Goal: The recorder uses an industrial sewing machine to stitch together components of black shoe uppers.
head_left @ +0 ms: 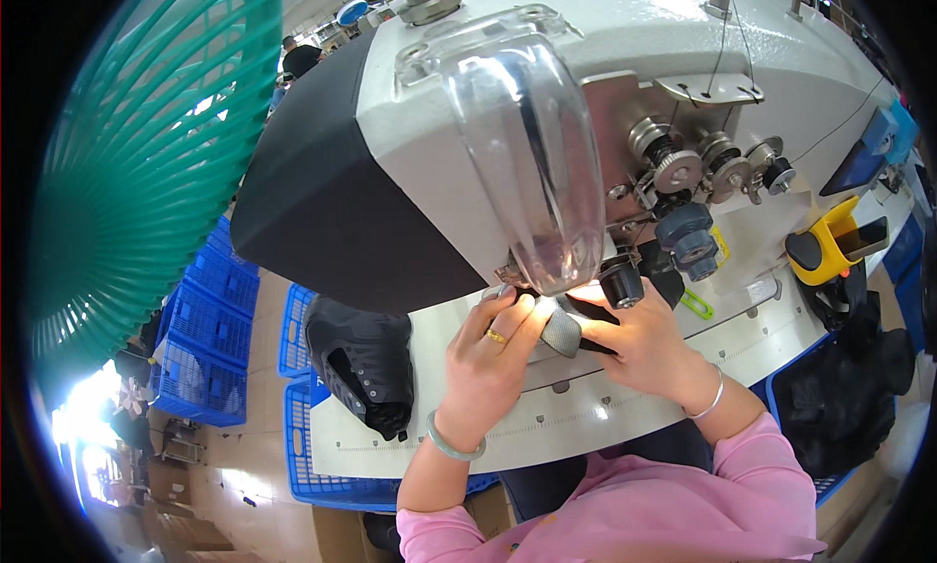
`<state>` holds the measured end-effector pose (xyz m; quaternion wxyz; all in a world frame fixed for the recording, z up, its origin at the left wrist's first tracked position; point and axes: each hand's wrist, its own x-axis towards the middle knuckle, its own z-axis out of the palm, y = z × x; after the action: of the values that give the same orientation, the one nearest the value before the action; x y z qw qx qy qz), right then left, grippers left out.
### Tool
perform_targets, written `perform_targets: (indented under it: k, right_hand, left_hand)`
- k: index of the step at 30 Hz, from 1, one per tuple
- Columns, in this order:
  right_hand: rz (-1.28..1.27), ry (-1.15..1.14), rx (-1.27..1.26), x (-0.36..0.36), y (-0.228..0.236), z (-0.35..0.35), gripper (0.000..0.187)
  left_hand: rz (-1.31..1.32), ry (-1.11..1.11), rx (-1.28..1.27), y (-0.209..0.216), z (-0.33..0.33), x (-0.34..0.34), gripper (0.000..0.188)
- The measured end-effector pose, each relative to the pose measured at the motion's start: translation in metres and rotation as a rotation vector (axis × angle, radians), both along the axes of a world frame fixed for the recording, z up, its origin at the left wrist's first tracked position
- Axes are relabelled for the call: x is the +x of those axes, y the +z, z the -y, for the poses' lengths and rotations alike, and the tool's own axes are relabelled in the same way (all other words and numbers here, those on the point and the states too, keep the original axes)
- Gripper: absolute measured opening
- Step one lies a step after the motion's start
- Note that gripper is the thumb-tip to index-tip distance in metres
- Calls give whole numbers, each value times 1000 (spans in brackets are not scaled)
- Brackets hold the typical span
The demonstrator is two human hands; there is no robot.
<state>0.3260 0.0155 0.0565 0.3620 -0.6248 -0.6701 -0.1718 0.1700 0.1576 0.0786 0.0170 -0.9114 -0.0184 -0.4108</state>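
Both hands are under the head of a large white sewing machine (410,114), close to its needle area, which the clear guard (532,153) and the hands partly hide. Between them is a black fabric piece with a grey mesh-like part (561,333). My left hand (491,363), with a ring and a pale bangle, has its fingers closed on the left side of this piece. On the other side, my right hand (646,341) pinches the piece with thumb and fingers. A lime-green looped tool (697,304) lies on the table beyond my right hand.
A stack of black sewn pieces (359,368) lies at the table's left. Blue crates (200,373) stand on the floor, and a green fan guard (146,173) fills the upper left. At right are a yellow holder (830,246) and a basket of black pieces (830,397).
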Motion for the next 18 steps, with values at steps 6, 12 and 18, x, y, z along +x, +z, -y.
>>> perform_targets:
  k: [6, 12, 18]
  right_hand:
    - [5, -7, 31, 4, -3, -3, 40]
    - [10, -4, 31, 5, -7, -5, 39]
    - [-66, 0, 60, -3, 3, -9, 27]
  left_hand:
    - [-6, -14, -6, -1, -1, 2, 39]
    - [10, 67, 40, 4, 11, 8, 28]
    - [66, 58, -366, 9, 1, 7, 17]
